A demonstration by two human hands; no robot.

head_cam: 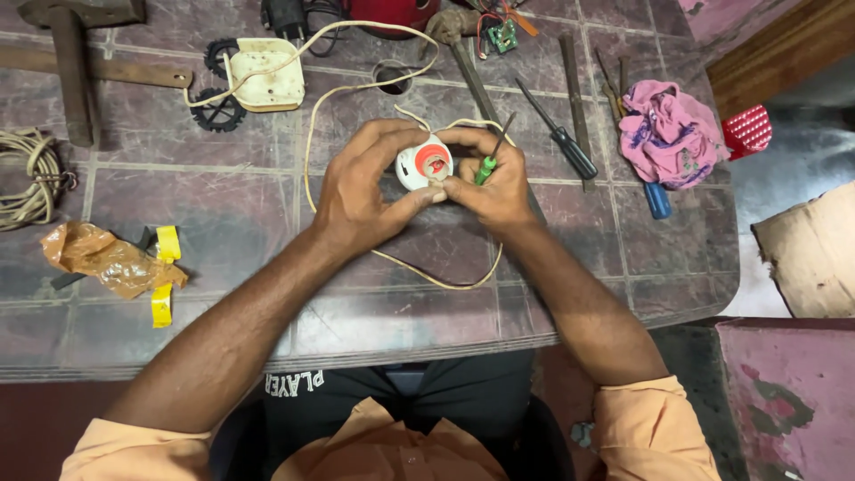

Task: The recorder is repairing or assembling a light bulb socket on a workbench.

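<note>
Over the middle of the tiled table, my left hand [361,191] cups a small round white fitting with a red centre [424,163]. My right hand [492,183] pinches the same fitting from the right and also holds a small green-handled screwdriver [488,163], its shaft pointing up and away. A thin cream wire [313,125] loops from the fitting around my hands and runs up to a white plastic box [265,76] at the back left.
A black-handled screwdriver [563,142], a blue-handled tool [657,199], a pink cloth [668,132] and a long metal tool [472,80] lie at the right. Coiled rope [31,174], orange plastic [107,258], yellow tape [164,276] and a wooden hammer [71,67] lie at the left.
</note>
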